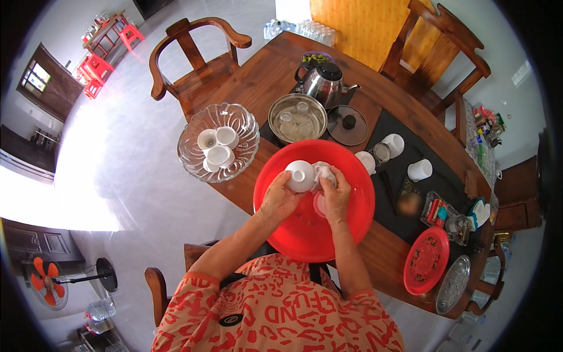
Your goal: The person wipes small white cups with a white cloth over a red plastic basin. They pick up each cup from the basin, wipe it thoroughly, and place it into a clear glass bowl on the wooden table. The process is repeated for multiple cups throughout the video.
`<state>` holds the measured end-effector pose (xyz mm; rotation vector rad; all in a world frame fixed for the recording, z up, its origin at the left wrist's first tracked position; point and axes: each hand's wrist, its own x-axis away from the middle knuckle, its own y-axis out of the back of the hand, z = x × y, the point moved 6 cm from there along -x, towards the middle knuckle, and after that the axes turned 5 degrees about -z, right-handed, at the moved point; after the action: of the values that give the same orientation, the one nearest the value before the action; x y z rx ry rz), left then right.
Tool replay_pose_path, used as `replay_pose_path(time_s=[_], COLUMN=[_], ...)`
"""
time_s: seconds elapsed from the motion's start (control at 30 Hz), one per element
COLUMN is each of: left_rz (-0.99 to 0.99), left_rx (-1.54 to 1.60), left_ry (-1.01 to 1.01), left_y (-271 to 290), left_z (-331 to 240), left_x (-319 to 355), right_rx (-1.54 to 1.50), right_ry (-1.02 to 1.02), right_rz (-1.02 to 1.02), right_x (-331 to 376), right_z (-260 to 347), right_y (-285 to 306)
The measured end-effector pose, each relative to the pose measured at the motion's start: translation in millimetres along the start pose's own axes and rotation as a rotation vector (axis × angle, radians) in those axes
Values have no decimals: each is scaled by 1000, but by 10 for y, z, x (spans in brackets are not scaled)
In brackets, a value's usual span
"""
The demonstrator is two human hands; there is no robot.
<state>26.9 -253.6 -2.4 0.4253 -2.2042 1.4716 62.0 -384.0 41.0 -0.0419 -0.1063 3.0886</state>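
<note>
Over a large red basin (281, 229) at the table's near edge, my left hand (280, 198) grips a small white cup (299, 177), its footed base turned up. Bunched in my right hand (336, 196) is a white cloth (323, 173), close against the cup's right side. Beneath my hands something pinkish and round shows in the basin, partly hidden. Left of the basin, a clear glass bowl (190, 144) holds several white cups (219, 156). Behind it stands a metal pot (297, 117) with glass cups in it.
A steel kettle (325, 85) and a glass lid (347, 125) lie beyond the basin. White cups (420, 170) and a strainer (382, 153) stand right, on a dark mat. Nearer are a red tray (427, 261) and a glass platter (453, 284). Wooden chairs (196, 67) surround the table.
</note>
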Motion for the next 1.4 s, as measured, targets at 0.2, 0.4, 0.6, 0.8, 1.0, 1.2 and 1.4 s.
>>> replay_pose_path(time_s=[0.2, 0.4, 0.6, 0.8, 1.0, 1.2, 1.4], left_rz=[-202, 51, -9, -77, -186, -420, -210], left_rx=[-154, -379, -212, -123, -139, -172, -235], left_ry=[-65, -77, 83, 199, 161, 203, 258], left_y=[33, -2, 59, 45, 529, 673, 630], left_z=[47, 55, 47, 218, 254, 243, 266], left_x=[34, -3, -25, -15, -331, -302, -362], right_rx=[-523, -245, 322, 613, 942, 1203, 550], right_ry=[-453, -365, 287, 573, 575, 321, 127], right_rz=[196, 227, 353, 120, 118, 165, 309], right_x=[127, 193, 296, 176, -6, -116, -85], right_z=[-137, -178, 71, 82, -365, -541, -171], right_y=[-153, -287, -399, -471, -322, -172, -245])
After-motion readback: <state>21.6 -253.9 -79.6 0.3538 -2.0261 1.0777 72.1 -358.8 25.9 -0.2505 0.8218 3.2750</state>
